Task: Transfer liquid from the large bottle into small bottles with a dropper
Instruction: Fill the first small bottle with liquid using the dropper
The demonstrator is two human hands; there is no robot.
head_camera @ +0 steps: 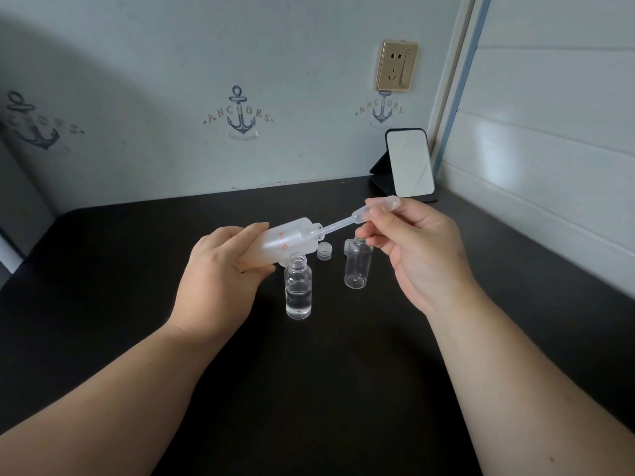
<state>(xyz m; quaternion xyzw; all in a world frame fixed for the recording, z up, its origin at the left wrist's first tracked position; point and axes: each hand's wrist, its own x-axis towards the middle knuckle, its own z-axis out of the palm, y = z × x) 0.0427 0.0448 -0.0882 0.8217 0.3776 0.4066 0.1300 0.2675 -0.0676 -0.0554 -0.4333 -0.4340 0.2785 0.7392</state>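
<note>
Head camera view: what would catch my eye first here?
The two hands at centre: the left hand grips a tilted frosted bottle, while the right hand pinches a dropper poked into its mouth. Below stands a small bottle partly filled with clear liquid, on the dark table.

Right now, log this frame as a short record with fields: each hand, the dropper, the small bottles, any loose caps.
left hand: left hand grips the tilted frosted large bottle
right hand: right hand pinches the dropper at its bulb
dropper tip: inside the large bottle's neck
near small bottle: near small bottle upright, uncapped, partly filled with clear liquid
far small bottle: far small bottle upright, looks empty
loose cap: clear cap on the black table
</note>
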